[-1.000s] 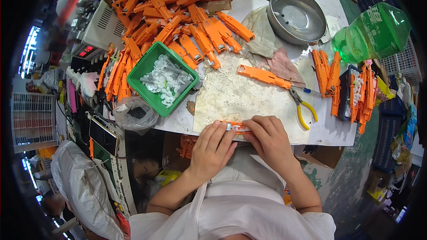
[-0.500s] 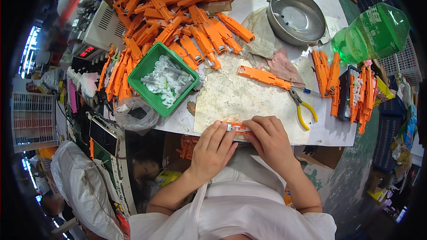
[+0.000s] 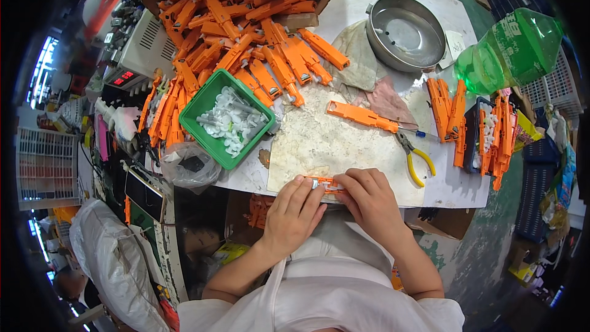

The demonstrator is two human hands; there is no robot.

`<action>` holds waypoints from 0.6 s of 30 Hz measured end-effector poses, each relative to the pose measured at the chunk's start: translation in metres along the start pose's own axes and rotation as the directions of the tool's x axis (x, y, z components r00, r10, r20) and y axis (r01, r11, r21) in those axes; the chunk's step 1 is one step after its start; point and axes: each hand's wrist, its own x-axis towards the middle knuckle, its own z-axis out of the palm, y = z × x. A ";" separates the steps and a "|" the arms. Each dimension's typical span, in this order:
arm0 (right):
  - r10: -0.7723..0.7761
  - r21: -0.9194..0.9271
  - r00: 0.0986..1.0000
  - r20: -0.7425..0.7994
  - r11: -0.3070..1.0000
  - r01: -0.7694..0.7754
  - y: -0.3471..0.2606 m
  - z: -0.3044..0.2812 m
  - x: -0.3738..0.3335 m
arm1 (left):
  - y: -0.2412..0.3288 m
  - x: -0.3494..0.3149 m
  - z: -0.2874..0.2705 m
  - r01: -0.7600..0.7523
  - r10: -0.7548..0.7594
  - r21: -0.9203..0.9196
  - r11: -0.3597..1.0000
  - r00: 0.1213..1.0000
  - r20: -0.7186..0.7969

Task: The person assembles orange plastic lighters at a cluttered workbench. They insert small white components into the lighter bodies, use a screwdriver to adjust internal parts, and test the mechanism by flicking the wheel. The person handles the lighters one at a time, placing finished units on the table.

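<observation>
Only the view has been shifted slightly; at the near edge of the table [image 3: 458, 192], an orange part [image 3: 327, 184] is gripped by the left hand's [image 3: 290, 214] and right hand's [image 3: 370, 198] fingers.

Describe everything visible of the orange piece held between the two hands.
The orange piece looks like plastic: a narrow body with orange long edges and pale parts showing between them. It runs left to right by the near edge of the pale board, its left end held by the left hand, its right by the right hand. The hands cover both ends; whether it touches the board cannot be told.
</observation>
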 end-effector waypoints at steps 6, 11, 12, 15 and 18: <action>0.009 0.010 1.000 -0.006 1.000 -0.009 -0.001 -0.001 0.001 | 0.001 -0.001 0.002 0.006 -0.006 0.008 1.000 1.000 -0.005; 0.006 0.010 1.000 -0.005 1.000 -0.006 -0.002 -0.001 0.001 | 0.002 0.000 0.000 0.004 -0.004 0.020 1.000 1.000 -0.001; 0.002 0.005 1.000 -0.002 1.000 -0.002 -0.001 -0.001 0.000 | 0.002 0.000 0.000 0.005 -0.005 0.020 1.000 1.000 -0.005; 0.004 0.011 1.000 -0.004 1.000 -0.004 -0.002 -0.002 0.001 | 0.003 0.001 -0.001 0.006 -0.006 0.025 1.000 1.000 -0.003; 0.010 0.015 1.000 -0.003 1.000 -0.009 -0.002 -0.002 0.001 | 0.003 0.002 -0.002 0.010 -0.010 0.027 1.000 1.000 0.012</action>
